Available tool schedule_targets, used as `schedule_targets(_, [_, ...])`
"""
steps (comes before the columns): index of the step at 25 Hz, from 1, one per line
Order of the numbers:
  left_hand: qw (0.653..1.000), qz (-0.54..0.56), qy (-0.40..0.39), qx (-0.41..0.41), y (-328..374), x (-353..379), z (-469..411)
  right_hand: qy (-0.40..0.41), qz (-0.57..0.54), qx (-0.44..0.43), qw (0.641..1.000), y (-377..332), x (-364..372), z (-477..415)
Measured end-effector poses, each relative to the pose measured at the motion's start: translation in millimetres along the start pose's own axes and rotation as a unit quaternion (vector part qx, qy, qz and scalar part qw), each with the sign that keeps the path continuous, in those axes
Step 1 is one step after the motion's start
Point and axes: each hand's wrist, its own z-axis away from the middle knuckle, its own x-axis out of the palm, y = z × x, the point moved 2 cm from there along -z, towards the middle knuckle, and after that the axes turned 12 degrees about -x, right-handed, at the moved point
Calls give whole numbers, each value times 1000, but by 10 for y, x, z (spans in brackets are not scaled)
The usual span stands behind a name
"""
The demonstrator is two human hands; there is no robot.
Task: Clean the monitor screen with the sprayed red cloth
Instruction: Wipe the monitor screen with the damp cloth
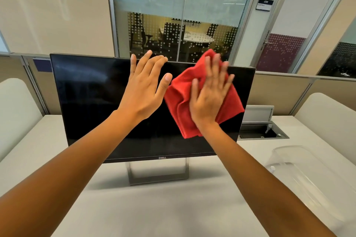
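Pressing flat-palmed, the red cloth is pinned to the monitor screen by the right hand, fingers spread for broad wiping contact; the left hand is held open and empty at the top edge, probably for steadying.

The red cloth under my right hand is soft, matt fabric, creased into folds. The monitor screen looks smooth, dark and glossy, and its stand is brushed grey metal. The table is matt and pale; the bin on it is clear, shiny plastic.
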Motion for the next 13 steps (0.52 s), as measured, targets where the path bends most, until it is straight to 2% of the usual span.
schedule_targets(2, [1000,-3,-2,-1,5,-5,-2,-51,-24,-141,988,-255,78,295])
schedule_targets(5, [1000,-24,-14,15,-34,-50,8,-134,-60,-281,948,-472,134,911])
schedule_targets(7, [999,-47,-8,19,-130,-127,51,-190,-73,-362,910,-573,169,1253])
schedule_targets(10, [996,-85,32,-16,-407,-315,163,-247,-45,-499,829,-609,215,1537])
schedule_targets(12, [992,-98,56,-52,-644,-461,242,-249,-42,-538,805,-588,214,1460])
schedule_targets(13, [991,-99,63,-67,-751,-525,271,-238,-50,-528,814,-586,204,1347])
